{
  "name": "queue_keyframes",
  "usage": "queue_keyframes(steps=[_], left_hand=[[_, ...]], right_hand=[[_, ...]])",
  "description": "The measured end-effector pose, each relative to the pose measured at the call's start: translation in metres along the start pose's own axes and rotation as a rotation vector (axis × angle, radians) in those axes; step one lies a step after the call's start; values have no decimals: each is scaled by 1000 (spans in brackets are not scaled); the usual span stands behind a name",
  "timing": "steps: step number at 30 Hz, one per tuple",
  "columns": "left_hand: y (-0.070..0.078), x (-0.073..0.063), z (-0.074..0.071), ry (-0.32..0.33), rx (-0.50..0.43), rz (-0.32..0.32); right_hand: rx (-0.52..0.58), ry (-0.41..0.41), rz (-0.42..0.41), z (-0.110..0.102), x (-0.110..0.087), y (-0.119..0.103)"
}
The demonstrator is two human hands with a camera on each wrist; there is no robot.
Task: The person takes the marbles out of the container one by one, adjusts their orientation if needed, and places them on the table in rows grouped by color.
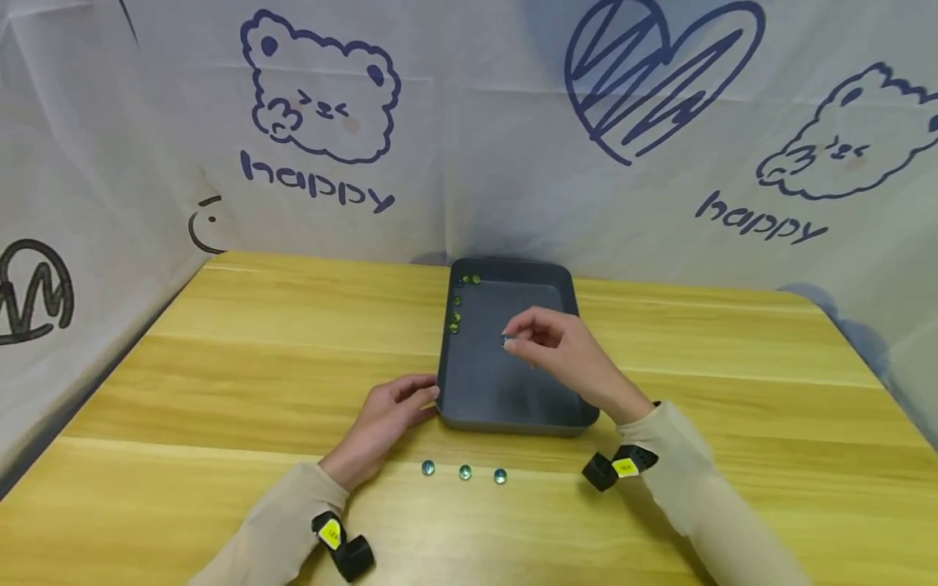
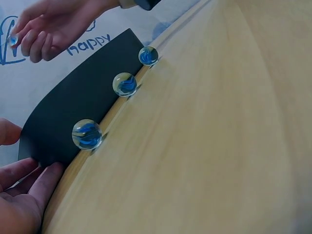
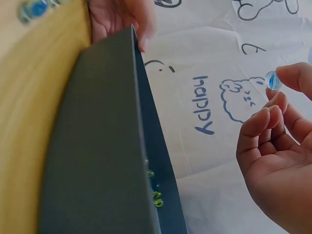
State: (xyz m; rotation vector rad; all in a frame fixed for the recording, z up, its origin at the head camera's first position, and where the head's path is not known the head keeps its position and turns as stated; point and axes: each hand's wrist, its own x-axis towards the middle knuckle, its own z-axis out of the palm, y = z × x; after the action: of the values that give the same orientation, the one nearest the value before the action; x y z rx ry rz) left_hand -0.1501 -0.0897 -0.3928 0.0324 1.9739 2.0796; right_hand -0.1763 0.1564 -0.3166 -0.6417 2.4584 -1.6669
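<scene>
A person's right hand (image 1: 567, 350) pinches a clear marble with a blue swirl (image 3: 274, 80) between thumb and fingertips, holding it in the air over the inside of a dark gray tray (image 1: 516, 426). The left hand (image 1: 392, 411) touches the tray's left wall close to its near-left corner, the grip spread, with thumb and fingers apart. The tray lies lengthwise on a wood-grain tabletop (image 1: 293, 325), its far end close to the tabletop's far edge. Inside, yellow-green marbles (image 1: 455, 329) line the left wall and gather in the far-left corner, where a bluish marble (image 1: 460, 283) sits among them. Between the tray's near wall and the tabletop's near edge, three blue-swirled marbles (image 1: 465, 472) stand in a loose row, apart from one another. Both forearms wear beige sleeves (image 1: 289, 509), each with a small black wrist camera (image 1: 355, 557) bearing a yellow label. Behind the tabletop's far edge hangs a white cloth (image 1: 484, 203) printed in blue with bears, a heart and the word "happy."
</scene>
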Motion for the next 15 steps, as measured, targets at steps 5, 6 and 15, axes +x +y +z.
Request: queue_keyframes(steps=[5, 6, 15], left_hand=[[2, 0, -1, 3, 8, -2], [3, 0, -1, 6, 11, -3], [3, 0, 0, 12, 5, -7]], right_hand=[[6, -51, 24, -2, -15, 0], [5, -62, 21, -2, -18, 1], [11, -87, 45, -7, -48, 7]])
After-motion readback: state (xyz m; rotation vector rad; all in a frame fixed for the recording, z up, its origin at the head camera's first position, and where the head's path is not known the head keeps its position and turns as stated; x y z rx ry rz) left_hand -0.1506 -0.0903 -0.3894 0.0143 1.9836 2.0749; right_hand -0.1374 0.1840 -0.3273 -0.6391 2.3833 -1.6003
